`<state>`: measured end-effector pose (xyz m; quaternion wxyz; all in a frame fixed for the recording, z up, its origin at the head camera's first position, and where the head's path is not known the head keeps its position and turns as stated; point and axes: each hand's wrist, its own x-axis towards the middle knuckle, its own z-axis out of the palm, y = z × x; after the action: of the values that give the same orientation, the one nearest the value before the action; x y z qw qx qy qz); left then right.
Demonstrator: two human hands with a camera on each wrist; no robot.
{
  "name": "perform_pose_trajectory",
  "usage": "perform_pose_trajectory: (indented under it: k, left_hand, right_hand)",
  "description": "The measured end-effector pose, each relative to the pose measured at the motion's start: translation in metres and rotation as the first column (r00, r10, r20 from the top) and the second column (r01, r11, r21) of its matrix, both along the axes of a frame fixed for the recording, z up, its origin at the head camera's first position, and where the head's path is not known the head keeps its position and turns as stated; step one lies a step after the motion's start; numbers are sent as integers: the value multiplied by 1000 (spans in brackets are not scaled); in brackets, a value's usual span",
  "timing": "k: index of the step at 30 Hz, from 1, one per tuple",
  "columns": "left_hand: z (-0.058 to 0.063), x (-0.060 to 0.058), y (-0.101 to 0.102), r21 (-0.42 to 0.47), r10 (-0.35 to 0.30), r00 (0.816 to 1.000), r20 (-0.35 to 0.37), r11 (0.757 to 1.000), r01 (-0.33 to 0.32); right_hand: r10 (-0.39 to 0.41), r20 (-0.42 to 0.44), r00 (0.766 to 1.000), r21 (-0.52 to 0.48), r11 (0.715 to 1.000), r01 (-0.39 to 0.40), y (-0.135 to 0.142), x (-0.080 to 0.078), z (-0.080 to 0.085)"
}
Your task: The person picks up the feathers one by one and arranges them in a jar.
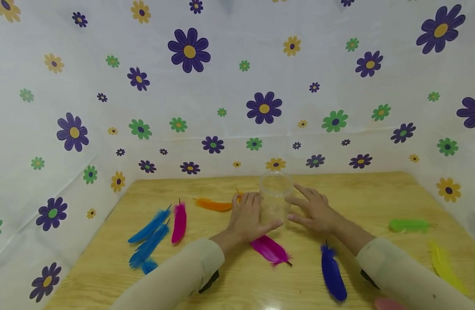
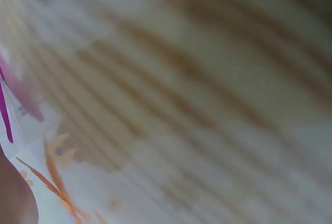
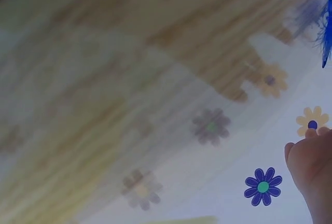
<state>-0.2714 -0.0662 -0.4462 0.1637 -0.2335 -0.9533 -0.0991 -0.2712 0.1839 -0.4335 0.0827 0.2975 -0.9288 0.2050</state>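
Left hand (image 1: 246,219) and right hand (image 1: 315,211) apart, fingers loose, flanking clear jar (image 1: 276,207), contact unclear; pink feather (image 1: 272,250) nearer the wearer, orange feather (image 1: 214,204) beside left hand.

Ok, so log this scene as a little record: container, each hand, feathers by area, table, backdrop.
Container: clear container, between the two hands
Left hand: left hand, at its left side, thumb out; contact unclear
Right hand: right hand, at its right side, fingers spread
Feathers, left: blue feathers, pink feather, orange feather
Feather, near middle: magenta feather, nearer the camera than the container
Feathers, right: dark blue feather, green feather, yellow feather
Table: light wood-grain table
Backdrop: white cloth with printed flowers
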Motion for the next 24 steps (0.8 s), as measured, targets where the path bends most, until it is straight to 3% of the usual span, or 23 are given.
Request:
perform_pose_trajectory:
  k: [11, 18, 24]
  left_hand:
    - [3, -2, -11, 90, -18, 1000, 14, 996, 16]
    - [3, 7, -5, 265, 37, 999, 12, 963, -39]
    - [-3, 16, 6, 188, 53, 997, 49, 980, -61]
  right_hand:
    - [57, -44, 997, 3, 998, -57, -6, -4, 4]
    - [75, -44, 996, 4, 997, -75, -11, -6, 9]
    - [42, -18, 999, 21, 999, -42, -3, 1, 0]
